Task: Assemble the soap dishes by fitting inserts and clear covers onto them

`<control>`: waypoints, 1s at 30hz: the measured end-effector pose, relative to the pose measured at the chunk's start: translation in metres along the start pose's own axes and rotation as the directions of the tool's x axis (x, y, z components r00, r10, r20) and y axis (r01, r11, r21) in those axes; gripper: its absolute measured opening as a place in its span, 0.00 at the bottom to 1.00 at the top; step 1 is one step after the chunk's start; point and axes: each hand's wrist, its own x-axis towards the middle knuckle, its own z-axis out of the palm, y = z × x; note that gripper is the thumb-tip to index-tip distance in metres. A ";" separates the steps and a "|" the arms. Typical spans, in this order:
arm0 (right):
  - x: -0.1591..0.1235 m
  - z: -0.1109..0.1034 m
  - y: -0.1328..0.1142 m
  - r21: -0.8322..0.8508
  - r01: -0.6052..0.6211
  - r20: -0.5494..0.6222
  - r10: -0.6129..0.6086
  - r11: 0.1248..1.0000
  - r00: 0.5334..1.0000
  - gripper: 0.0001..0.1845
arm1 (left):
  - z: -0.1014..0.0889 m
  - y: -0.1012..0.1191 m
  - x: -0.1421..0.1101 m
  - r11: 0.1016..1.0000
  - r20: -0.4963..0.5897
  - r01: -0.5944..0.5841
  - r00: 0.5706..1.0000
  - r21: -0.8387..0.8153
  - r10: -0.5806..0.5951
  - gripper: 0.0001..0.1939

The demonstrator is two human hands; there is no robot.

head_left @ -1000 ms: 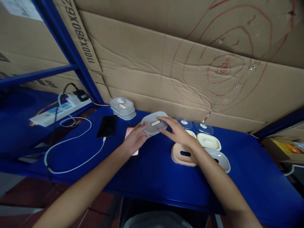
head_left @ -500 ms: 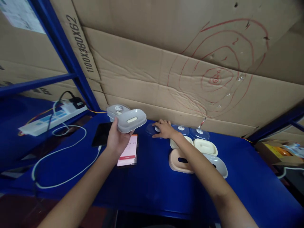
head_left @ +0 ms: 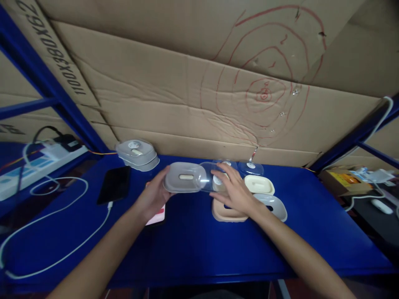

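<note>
My left hand (head_left: 151, 195) grips a grey oval soap dish (head_left: 175, 184) by its left end, raised above the blue table; a pale bar-shaped piece sits in its middle. A clear oval lid (head_left: 206, 182) with a round white sticker is in my right hand (head_left: 235, 192), whose fingers curve over its right side. The lid's left edge overlaps the dish's right end; I cannot tell whether they touch. Below and right of my right hand lie a peach oval tray (head_left: 229, 214), a cream tray (head_left: 259, 185) and a grey slotted tray (head_left: 276, 206).
More clear lids (head_left: 251, 168) lie along the cardboard wall (head_left: 174, 104). Grey lidded dishes (head_left: 137, 155) are stacked at back left. A black phone (head_left: 114, 185) on a white cable (head_left: 59, 274), a lit phone (head_left: 158, 216) and a power strip (head_left: 18, 178) are to the left.
My right hand has lifted the clear lid off the table and brought it to the grey dish. My left hand has moved the dish lower and closer. The view has swung right.
</note>
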 end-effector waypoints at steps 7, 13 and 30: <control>-0.041 -0.006 -0.018 0.041 -0.013 -0.055 0.015 0.999 0.998 0.39 | 0.043 -0.031 -0.024 0.974 0.422 0.162 0.881 0.157 -0.215 0.21; -0.046 -0.002 -0.025 0.032 0.018 -0.101 -0.015 0.999 0.995 0.39 | 0.044 -0.037 -0.023 0.991 0.434 0.083 0.893 0.105 -0.121 0.19; -0.057 -0.002 -0.030 -0.045 0.069 -0.103 -0.073 0.997 0.992 0.39 | 0.038 -0.046 -0.033 0.994 0.522 0.054 0.848 0.091 -0.094 0.24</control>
